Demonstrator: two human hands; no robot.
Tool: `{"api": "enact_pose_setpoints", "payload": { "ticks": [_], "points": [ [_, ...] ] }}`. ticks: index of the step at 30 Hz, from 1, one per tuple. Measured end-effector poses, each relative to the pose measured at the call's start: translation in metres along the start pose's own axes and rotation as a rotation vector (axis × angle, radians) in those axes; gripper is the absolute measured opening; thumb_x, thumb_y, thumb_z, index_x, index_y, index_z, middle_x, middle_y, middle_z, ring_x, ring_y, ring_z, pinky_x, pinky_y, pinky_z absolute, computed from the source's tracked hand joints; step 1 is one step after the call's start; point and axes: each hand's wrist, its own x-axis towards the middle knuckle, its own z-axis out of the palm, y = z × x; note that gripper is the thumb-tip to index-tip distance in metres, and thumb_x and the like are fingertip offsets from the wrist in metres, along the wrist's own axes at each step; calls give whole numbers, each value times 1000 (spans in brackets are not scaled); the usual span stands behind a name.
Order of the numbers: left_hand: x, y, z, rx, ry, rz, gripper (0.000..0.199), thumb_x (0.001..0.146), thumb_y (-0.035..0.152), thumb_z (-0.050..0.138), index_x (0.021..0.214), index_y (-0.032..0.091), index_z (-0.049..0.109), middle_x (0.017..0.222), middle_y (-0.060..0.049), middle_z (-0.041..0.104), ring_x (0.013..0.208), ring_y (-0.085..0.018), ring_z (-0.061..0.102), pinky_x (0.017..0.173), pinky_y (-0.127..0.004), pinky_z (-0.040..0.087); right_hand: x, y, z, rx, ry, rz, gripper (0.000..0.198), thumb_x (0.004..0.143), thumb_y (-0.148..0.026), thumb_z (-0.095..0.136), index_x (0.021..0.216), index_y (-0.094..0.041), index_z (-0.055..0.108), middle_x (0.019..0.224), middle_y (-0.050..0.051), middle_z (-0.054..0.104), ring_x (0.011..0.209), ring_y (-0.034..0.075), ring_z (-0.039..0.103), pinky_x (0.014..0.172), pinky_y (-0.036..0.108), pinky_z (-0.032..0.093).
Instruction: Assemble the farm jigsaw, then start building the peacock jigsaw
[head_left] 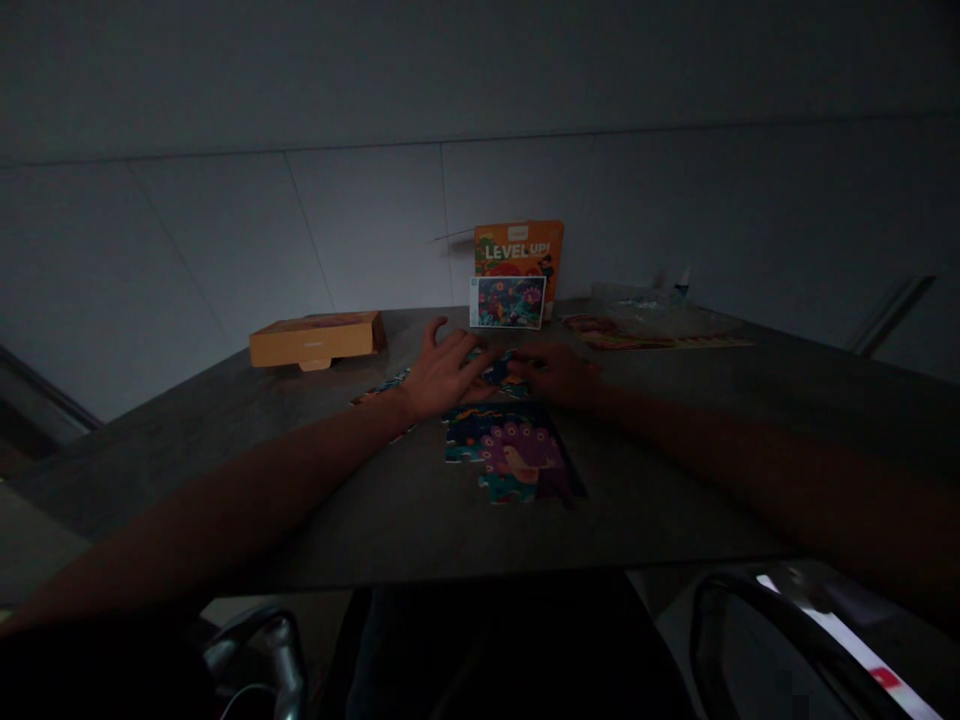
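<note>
On the dark table lies a partly joined jigsaw section (517,450) with a purple peacock-like bird. Just beyond it, more colourful puzzle pieces (496,374) lie between my hands. My left hand (448,372) rests over these pieces with its fingers stretched and spread, holding nothing visible. From the right, my right hand (561,373) reaches in with fingers curled and the thumb close to the fingertips, at a puzzle piece (514,386). Dim light blurs the exact contact. Further loose pieces (379,388) lie left of my left hand, partly hidden by the wrist.
A small picture card (507,303) leans against an orange "LEVEL UP!" box (519,250) by the wall. An open orange box part (315,340) sits at back left. At back right lie a printed sheet (660,340) and clear plastic (637,300). The table's front edge (480,580) is near me.
</note>
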Motion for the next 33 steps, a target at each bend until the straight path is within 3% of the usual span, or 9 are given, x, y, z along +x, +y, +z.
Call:
{"api": "enact_pose_setpoints", "payload": {
  "ticks": [3,6,9,12,16,22,26,30,33],
  "points": [
    [0,-1,2,0,21,-76,48,98,54,52,134,23,56,121,-12,64,110,-29,59,110,-60,27,2,-2,-3,-80,59,69,27,94,-32,55,93,-16,76,88,6,76,80,21,66,73,29,46],
    [-3,-6,11,37,4,-285,48,97,46,54,136,20,55,124,-16,62,113,-33,57,106,-61,30,7,9,-11,-226,110,212,24,92,-30,57,84,-15,75,85,7,74,79,22,66,71,30,45],
    [-9,-12,22,58,-106,-514,45,93,44,55,129,19,62,124,-18,64,114,-38,56,97,-62,37,9,27,-17,-357,61,355,20,87,-30,65,75,-17,73,79,8,73,81,25,68,73,31,47],
    [-13,-18,30,4,-278,-634,42,92,49,52,115,20,71,117,-18,68,108,-39,58,89,-60,42,9,40,-17,-407,36,444,17,79,-33,74,82,-17,73,85,12,73,88,27,69,76,33,50],
    [-12,-19,30,-69,-425,-609,41,95,48,44,98,23,77,107,-14,72,101,-35,62,89,-58,42,9,43,-12,-451,60,442,34,75,-30,78,105,-15,72,110,18,72,108,34,66,89,42,52],
    [-6,-15,23,-89,-454,-602,39,95,44,44,98,24,77,105,-13,73,100,-34,65,91,-58,42,18,31,-11,-420,-22,344,29,84,-28,69,110,-15,75,122,18,70,116,36,64,99,45,49],
    [-4,-14,22,-94,-468,-611,37,94,41,45,100,23,77,106,-14,73,102,-34,65,92,-59,41,50,17,-2,-397,-156,265,30,86,-29,69,113,-17,76,123,15,72,114,32,66,97,37,49],
    [-4,-13,20,-88,-476,-621,36,93,40,46,99,23,77,106,-15,73,103,-36,65,93,-62,40,90,7,19,-380,-320,191,41,81,-32,77,119,-17,75,131,12,68,118,30,65,94,30,50],
    [-4,-13,18,-85,-480,-620,36,94,40,46,100,24,77,105,-14,73,105,-36,65,95,-63,40,112,4,33,-385,-453,137,44,74,-35,82,115,-18,77,123,9,73,109,26,69,89,27,51]
  ]
}}
